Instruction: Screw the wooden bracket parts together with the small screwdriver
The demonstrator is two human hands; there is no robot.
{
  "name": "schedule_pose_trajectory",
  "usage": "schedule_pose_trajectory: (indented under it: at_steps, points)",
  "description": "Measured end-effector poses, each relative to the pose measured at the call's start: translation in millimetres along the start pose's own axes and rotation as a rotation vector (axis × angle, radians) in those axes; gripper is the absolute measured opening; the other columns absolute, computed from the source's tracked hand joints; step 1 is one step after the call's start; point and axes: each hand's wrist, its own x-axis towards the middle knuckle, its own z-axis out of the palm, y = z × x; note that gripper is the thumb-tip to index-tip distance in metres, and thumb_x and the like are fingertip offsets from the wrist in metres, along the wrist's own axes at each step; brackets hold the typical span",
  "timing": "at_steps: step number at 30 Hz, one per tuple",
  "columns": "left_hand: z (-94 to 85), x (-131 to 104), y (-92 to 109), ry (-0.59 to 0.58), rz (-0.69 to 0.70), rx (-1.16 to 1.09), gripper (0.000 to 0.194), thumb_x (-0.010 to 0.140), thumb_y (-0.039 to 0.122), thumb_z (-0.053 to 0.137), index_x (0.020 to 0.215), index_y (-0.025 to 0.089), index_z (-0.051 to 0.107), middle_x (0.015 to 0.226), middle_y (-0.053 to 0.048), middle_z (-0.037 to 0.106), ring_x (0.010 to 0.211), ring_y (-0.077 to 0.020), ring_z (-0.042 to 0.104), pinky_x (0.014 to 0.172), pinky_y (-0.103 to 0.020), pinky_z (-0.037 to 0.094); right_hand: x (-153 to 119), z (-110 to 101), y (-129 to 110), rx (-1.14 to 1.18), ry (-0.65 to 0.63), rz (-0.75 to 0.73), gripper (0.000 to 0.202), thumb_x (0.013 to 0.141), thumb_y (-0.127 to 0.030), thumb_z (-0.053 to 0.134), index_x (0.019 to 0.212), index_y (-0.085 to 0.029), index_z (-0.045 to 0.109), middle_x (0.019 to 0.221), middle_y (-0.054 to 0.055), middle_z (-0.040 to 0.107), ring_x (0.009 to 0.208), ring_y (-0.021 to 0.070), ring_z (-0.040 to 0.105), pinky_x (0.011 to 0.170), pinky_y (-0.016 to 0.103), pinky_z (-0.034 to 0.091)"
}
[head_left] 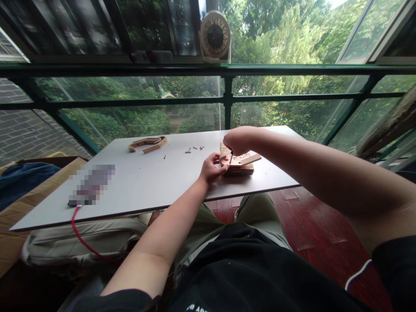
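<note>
On a worn wooden block (238, 170) near the table's front edge lies a pale wooden piece (251, 160) with holes in it. My left hand (212, 168) pinches the left end of this piece between thumb and fingers. Above it, my right hand (236, 141) is closed at the top of a small dark upright tool or screw (232, 156), whose lower end meets the piece. The back of the hand hides its exact grip. Several small dark screws (195, 148) lie on the white table beyond my left hand.
A curved wooden part (147, 144) sits at the table's back left. A blurred phone-like object (92, 185) with a red cable (85, 242) lies on the left. Green railings (195, 100) run behind the table, and a round fan (215, 35) stands above them.
</note>
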Motion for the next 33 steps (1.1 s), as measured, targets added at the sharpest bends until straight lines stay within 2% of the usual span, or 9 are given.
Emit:
schedule_pose_trajectory:
  at_steps: [5,11,18,25,33]
  points:
    - [-0.6,-0.4,1.7,0.015,0.008,-0.025,0.032,0.071,0.03,0.079,0.097,0.018,0.064,0.1,-0.008,0.077,0.092,-0.0213,0.074,0.091,-0.04,0.059,-0.4,0.8,-0.4,0.002,0.033,0.014,0.026,0.076,-0.015,0.071,0.099,-0.006,0.077,0.089,0.013,0.074,0.078,0.0207,0.062,0.069,0.034,0.043]
    - [-1.0,-0.9,3.1,0.016,0.015,-0.053,0.033,0.071,0.03,0.08,0.097,0.017,0.066,0.1,-0.009,0.077,0.093,-0.0216,0.074,0.092,-0.04,0.059,-3.1,-0.2,-1.6,-0.008,0.039,0.018,0.022,0.077,-0.017,0.072,0.095,-0.007,0.077,0.085,0.012,0.073,0.076,0.021,0.063,0.067,0.034,0.044]
    - [-0.8,-0.1,1.8,0.018,0.003,-0.06,0.035,0.071,0.032,0.081,0.098,0.017,0.066,0.101,-0.009,0.077,0.094,-0.0225,0.074,0.092,-0.04,0.058,-2.7,0.5,-1.0,0.045,0.042,0.018,0.025,0.079,-0.016,0.071,0.099,-0.004,0.077,0.089,0.015,0.072,0.085,0.0262,0.066,0.075,0.038,0.046]
    - [-0.4,0.7,0.3,0.014,0.002,-0.03,0.034,0.072,0.032,0.08,0.099,0.017,0.066,0.102,-0.008,0.077,0.093,-0.0212,0.073,0.09,-0.038,0.058,-1.4,-0.3,-1.4,-0.031,0.052,0.007,0.022,0.077,-0.019,0.071,0.094,-0.005,0.075,0.08,0.01,0.071,0.072,0.0198,0.064,0.066,0.032,0.045]
    - [-0.8,0.9,0.0,-0.002,0.003,-0.062,0.034,0.072,0.032,0.081,0.099,0.018,0.065,0.101,-0.008,0.077,0.095,-0.0231,0.074,0.091,-0.04,0.058,-4.3,-1.8,-3.7,-0.026,0.041,0.021,0.026,0.079,-0.018,0.071,0.099,-0.004,0.076,0.083,0.013,0.071,0.075,0.0206,0.063,0.067,0.034,0.046]
